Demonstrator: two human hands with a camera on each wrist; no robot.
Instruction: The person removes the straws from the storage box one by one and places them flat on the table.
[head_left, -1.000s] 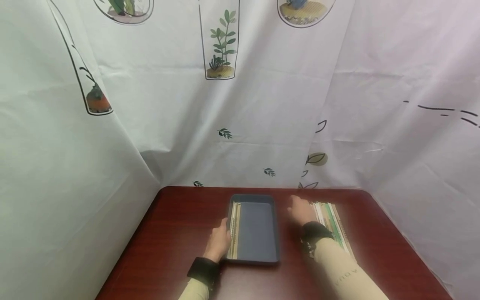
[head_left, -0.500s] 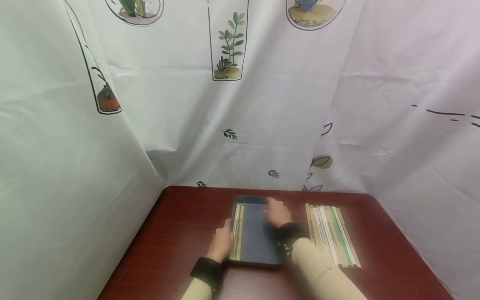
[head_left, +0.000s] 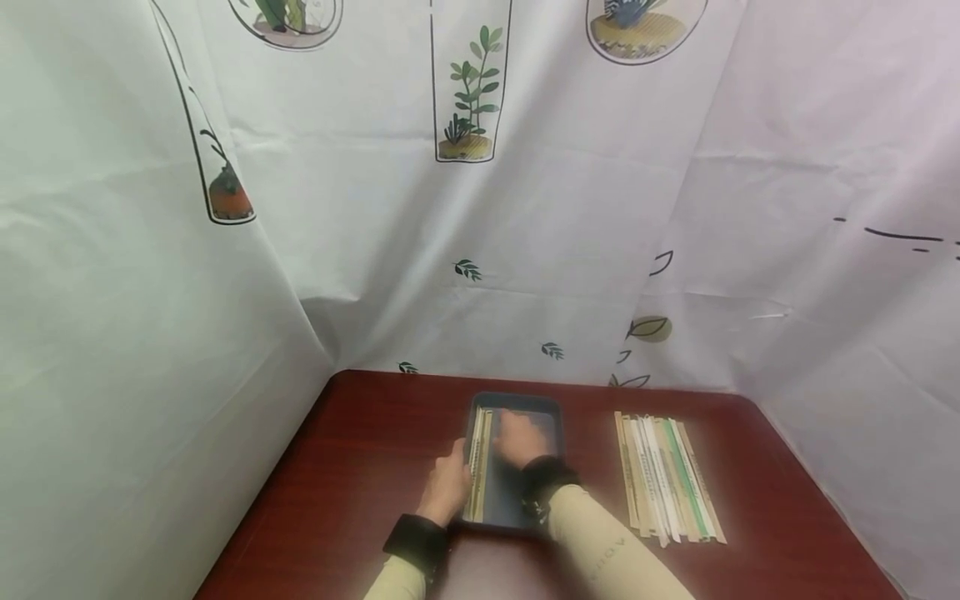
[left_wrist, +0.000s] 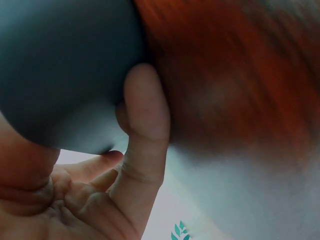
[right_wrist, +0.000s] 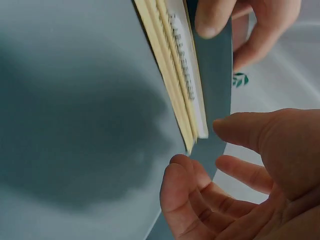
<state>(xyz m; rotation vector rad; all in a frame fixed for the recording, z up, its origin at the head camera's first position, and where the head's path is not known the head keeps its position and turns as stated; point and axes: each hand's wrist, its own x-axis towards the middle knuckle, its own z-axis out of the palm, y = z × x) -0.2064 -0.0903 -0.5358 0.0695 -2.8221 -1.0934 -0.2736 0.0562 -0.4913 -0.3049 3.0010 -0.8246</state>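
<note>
On the table a dark grey-blue rectangular tray [head_left: 504,504] holds several slim packs that look like wrapped chopsticks [head_left: 481,467], lined up along its left side. My left hand [head_left: 444,485] grips the tray's left wall; the left wrist view shows fingers pressed against the tray's outside [left_wrist: 65,65]. Inside the tray, my right hand [head_left: 521,439] is by the far ends of the packs. In the right wrist view, its thumb and fingers [right_wrist: 175,187] stand apart around those ends, with nothing visibly pinched. Printed lettering shows on a white pack [right_wrist: 187,65].
To the right of the tray lies a row of similar slim packs [head_left: 667,479], beige, white and green, side by side on the dark red table [head_left: 375,442]. White printed curtains [head_left: 405,233] enclose the table at the back and sides.
My right hand has moved left, from beside the row of packs, over the tray to the packs inside it. My left hand keeps its grip on the tray. The head view has shifted slightly.
</note>
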